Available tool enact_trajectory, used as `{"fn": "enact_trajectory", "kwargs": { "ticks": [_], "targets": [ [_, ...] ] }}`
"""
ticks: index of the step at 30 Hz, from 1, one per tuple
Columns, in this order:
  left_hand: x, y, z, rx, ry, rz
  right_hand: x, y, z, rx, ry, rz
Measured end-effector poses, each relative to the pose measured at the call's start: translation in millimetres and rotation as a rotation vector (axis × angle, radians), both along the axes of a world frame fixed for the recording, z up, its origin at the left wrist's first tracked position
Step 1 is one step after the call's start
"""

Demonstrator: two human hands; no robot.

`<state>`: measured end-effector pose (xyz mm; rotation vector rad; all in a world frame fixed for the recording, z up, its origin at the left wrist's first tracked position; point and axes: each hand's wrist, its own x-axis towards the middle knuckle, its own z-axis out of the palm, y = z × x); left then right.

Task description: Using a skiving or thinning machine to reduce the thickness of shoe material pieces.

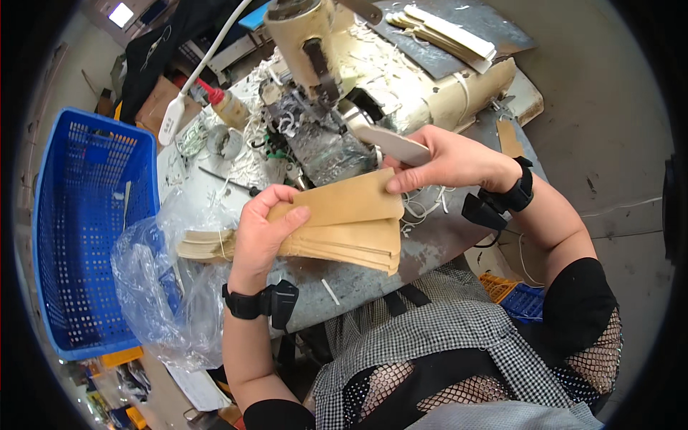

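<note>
Head view: left hand (pixel 259 231) pinching a fanned stack of tan strips (pixel 340 247), thumb on top, above the near part of the counter (pixel 315 297). Right hand (pixel 451 163) gripping a pale strip (pixel 401 146) with a rounded edge; its thumb touches the upper right corner of the top tan piece. Pale strip's far end is up against the machine (pixel 301 54). More tan ends (pixel 204 245) left of the left wrist, can't tell if same stack. Clear plastic bag (pixel 190 315) beside them, blue basket (pixel 44 222) further left. Red-tipped bottle (pixel 231 109) behind, among white scraps.
</note>
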<state>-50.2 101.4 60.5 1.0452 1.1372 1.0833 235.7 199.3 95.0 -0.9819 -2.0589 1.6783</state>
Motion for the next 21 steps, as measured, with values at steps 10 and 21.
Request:
{"fn": "enact_trajectory", "kwargs": {
  "ticks": [10, 21],
  "targets": [
    [-1, -4, -1, -0.005, 0.131, -0.023, -4, -4, -2, 0.188, 0.031, -0.073],
    [-23, -2, -3, -0.086, 0.004, 0.106, 15, 23, -9, 1.39, 0.129, -0.021]
  ]
}}
